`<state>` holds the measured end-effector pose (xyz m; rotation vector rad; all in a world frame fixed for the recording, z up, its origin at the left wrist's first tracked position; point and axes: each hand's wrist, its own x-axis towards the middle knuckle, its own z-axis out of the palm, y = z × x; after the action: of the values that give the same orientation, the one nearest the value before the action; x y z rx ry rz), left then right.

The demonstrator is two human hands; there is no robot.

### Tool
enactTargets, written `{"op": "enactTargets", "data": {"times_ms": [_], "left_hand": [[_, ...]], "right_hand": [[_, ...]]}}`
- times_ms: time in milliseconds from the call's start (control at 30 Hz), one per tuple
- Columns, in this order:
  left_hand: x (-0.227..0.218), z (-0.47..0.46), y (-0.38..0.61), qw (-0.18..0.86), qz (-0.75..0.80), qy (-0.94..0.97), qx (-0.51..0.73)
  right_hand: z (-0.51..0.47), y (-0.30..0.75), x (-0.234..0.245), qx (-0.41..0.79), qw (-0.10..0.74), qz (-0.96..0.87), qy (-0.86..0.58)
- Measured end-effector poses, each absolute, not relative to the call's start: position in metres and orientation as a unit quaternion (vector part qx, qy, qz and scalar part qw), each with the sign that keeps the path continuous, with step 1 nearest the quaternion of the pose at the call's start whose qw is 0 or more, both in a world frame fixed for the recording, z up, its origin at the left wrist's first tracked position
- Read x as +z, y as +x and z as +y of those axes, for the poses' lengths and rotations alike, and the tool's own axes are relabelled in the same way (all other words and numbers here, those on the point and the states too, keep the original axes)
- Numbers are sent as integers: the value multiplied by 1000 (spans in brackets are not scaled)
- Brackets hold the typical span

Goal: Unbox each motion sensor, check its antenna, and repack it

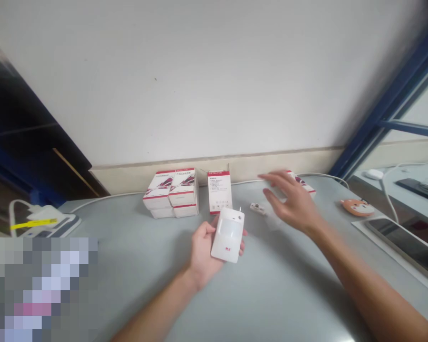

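Well, the person's left hand point(201, 252) cradles a white motion detector point(228, 235) above the middle of a grey table point(278, 304); its long axis runs near to far, leaning slightly right, and its face tips up toward the person; a thin pin point(240, 209) sticks up from the far end; the casing is smooth and boxy, with a pale ribbed lens window point(229, 229) in the upper half and a small red mark point(228, 248) low down; the left thumb lies along one edge while the other fingers point(244, 232) curl round from behind, closed on the casing; meanwhile the right hand point(292, 202) hangs off to the right with its fingers spread apart, touching nothing that I can see; nearest to it are a small white plastic piece point(257, 208) on the table and a white box point(302, 183) beyond; further along, two stacks of white boxes point(171, 192) and an upright box point(219, 192) marked DETECTOR stand by the far wall; an orange fox-faced pad point(356, 207) lies to the right; a white cable point(103, 202) runs along the far edge; the left hand's fingertips are mostly hidden behind the detector; a pixelated patch point(39, 289) blocks the near left corner, and whatever lies under it can't be made out.
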<state>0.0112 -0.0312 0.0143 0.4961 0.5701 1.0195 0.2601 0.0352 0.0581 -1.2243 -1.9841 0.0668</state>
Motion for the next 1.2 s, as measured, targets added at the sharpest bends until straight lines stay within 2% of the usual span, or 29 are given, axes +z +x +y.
{"op": "enactTargets", "data": {"times_ms": [67,200,300,467,567,767,1200], "left_hand": [[15,-32,12,811,263,226,471],[15,-34,11,809,274,235,464],[15,-33,11,806,284,245,457],[17,-34,13,812,278,248,449],[19,-34,15,812,282,253,444],[24,-34,16,810,292,275,428],[26,-34,15,816,285,290,412]], "right_hand": [[43,282,62,37,366,-773,-517],[50,326,65,119,221,-809,-532],[47,346,62,168,147,-830,-510],[40,343,44,121,41,-836,-534],[39,332,36,73,40,-846,-527],[39,328,38,73,52,-843,-531],[25,288,54,57,169,-869,-461]]}}
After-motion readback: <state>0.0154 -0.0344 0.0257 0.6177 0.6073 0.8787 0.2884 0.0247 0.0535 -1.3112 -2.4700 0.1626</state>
